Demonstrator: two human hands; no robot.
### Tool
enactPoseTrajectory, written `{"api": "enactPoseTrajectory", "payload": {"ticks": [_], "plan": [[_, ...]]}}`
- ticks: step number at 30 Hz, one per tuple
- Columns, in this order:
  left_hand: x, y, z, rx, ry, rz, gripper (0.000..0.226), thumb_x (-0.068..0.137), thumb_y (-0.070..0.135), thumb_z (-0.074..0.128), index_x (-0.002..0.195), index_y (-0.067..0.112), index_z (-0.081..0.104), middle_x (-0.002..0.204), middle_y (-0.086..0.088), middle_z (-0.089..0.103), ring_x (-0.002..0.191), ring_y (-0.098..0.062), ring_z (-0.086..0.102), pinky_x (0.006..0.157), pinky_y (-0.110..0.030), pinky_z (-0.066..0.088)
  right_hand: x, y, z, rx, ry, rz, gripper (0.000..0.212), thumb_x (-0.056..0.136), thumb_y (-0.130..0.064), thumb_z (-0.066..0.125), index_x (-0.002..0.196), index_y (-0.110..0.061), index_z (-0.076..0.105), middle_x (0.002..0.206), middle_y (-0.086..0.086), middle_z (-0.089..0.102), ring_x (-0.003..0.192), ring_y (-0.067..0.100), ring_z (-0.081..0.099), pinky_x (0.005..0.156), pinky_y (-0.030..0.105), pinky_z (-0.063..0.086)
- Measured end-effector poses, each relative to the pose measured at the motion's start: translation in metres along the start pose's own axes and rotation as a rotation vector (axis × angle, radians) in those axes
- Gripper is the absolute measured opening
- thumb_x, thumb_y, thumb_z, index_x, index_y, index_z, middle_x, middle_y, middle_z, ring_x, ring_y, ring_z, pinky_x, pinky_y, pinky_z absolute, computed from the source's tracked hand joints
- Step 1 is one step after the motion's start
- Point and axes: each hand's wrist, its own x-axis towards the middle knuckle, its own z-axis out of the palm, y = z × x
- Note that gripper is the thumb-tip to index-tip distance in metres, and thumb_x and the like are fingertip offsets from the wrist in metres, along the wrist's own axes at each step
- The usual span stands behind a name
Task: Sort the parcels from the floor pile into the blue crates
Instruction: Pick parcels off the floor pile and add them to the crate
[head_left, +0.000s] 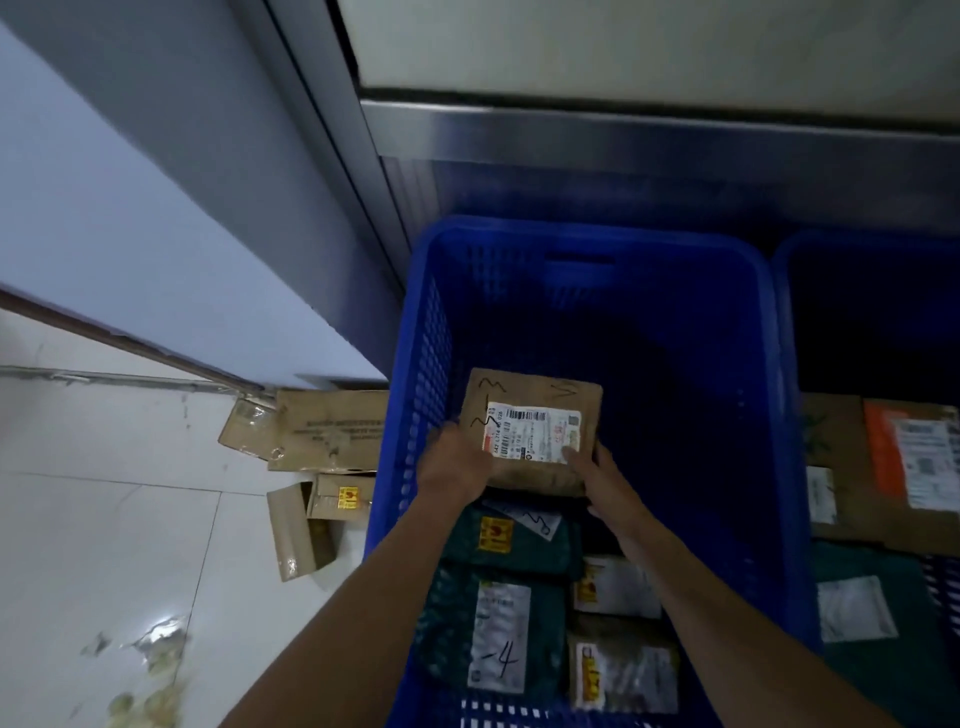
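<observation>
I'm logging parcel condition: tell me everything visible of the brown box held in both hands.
The brown cardboard box is small, flat and scuffed, with black pen scribbles and a white barcoded shipping label on top. It hangs roughly level inside the blue crate, above the parcels lying there. The left hand grips its near-left corner, the right hand its near-right corner, thumb on the label.

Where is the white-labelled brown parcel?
Head view, centre: brown parcel held by left hand and right hand within the central blue crate, above green parcels.
</observation>
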Motion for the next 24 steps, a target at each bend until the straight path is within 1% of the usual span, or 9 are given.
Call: {"api": "enactPoseTrajectory", "payload": {"ticks": [2,4,6,10,12,14,18,21,24], "plan": [[0.01,-0.01,0.014,0.173,-0.052,0.041,0.058,0.092,0.015,0.056,0.147,0.013,0.037,0.126,-0.016,0.057,0.108,-0.035,0.06,0.081,-0.043,0.056,0.015,0.008,0.012,-0.065,-0.047,0.038,0.051,0.102,-0.049,0.052,0.15,-0.042,0.034,0.141,-0.015,0.049,0.119,0.011,0.048,0.095,0.032,0.039],[0.013,-0.02,0.025,0.214,-0.089,0.008,0.052,0.095,0.011,0.058,0.144,0.011,0.04,0.131,-0.016,0.056,0.112,-0.034,0.06,0.086,-0.041,0.056,0.031,0.023,0.024,-0.132,-0.101,0.067,0.056,0.102,-0.046,0.055,0.153,-0.035,0.035,0.149,-0.005,0.05,0.122,0.013,0.054,0.096,0.029,0.045],[0.015,-0.027,0.038,0.201,-0.048,-0.029,0.05,0.094,0.011,0.061,0.141,0.007,0.043,0.13,-0.018,0.056,0.112,-0.033,0.062,0.089,-0.037,0.056,0.035,0.032,0.03,-0.226,-0.081,0.073,0.058,0.103,-0.042,0.054,0.154,-0.028,0.032,0.147,0.0,0.051,0.121,0.017,0.055,0.095,0.027,0.046],[0.019,-0.021,0.042,0.115,0.026,-0.035,0.049,0.094,0.022,0.061,0.137,0.005,0.043,0.129,-0.021,0.052,0.113,-0.037,0.059,0.091,-0.043,0.055,0.033,0.039,0.03,-0.436,0.041,-0.005,0.051,0.105,-0.044,0.047,0.149,-0.02,0.037,0.136,0.006,0.058,0.111,0.02,0.058,0.088,0.027,0.046],[0.022,-0.018,0.037,0.083,0.042,0.02,0.053,0.094,0.029,0.06,0.139,0.008,0.043,0.134,-0.022,0.049,0.119,-0.04,0.054,0.097,-0.047,0.051,0.033,0.039,0.029,-0.392,0.085,-0.027,0.046,0.104,-0.049,0.047,0.138,-0.018,0.046,0.127,0.005,0.062,0.106,0.021,0.061,0.084,0.03,0.05],[0.021,-0.018,0.034,0.082,0.071,0.037,0.057,0.096,0.031,0.06,0.143,0.007,0.04,0.138,-0.022,0.045,0.125,-0.041,0.049,0.101,-0.045,0.048,0.029,0.037,0.031,-0.332,0.126,-0.039,0.044,0.103,-0.056,0.042,0.125,-0.018,0.05,0.114,0.003,0.063,0.099,0.022,0.062,0.077,0.03,0.05],[0.017,-0.024,0.044,0.233,0.165,0.001,0.041,0.102,0.023,0.049,0.135,-0.001,0.045,0.131,-0.021,0.053,0.114,-0.036,0.059,0.086,-0.043,0.052,0.028,0.044,0.039,-0.436,0.264,-0.086,0.043,0.106,-0.048,0.037,0.102,-0.007,0.047,0.098,0.015,0.066,0.085,0.031,0.063,0.072,0.039,0.053],[0.012,-0.034,0.053,0.427,0.13,-0.004,0.04,0.102,0.012,0.045,0.137,-0.007,0.043,0.125,-0.022,0.059,0.107,-0.032,0.066,0.079,-0.037,0.055,0.033,0.055,0.041,-0.562,0.227,-0.047,0.043,0.107,-0.045,0.04,0.108,-0.004,0.049,0.106,0.017,0.067,0.089,0.031,0.064,0.067,0.033,0.047],[0.011,-0.037,0.057,0.605,0.113,0.037,0.038,0.103,0.005,0.042,0.136,-0.012,0.046,0.124,-0.025,0.061,0.106,-0.031,0.067,0.082,-0.036,0.058,0.037,0.051,0.037,-0.653,0.18,-0.012,0.047,0.106,-0.048,0.04,0.113,-0.004,0.051,0.106,0.009,0.062,0.089,0.026,0.059,0.068,0.029,0.042]]}}
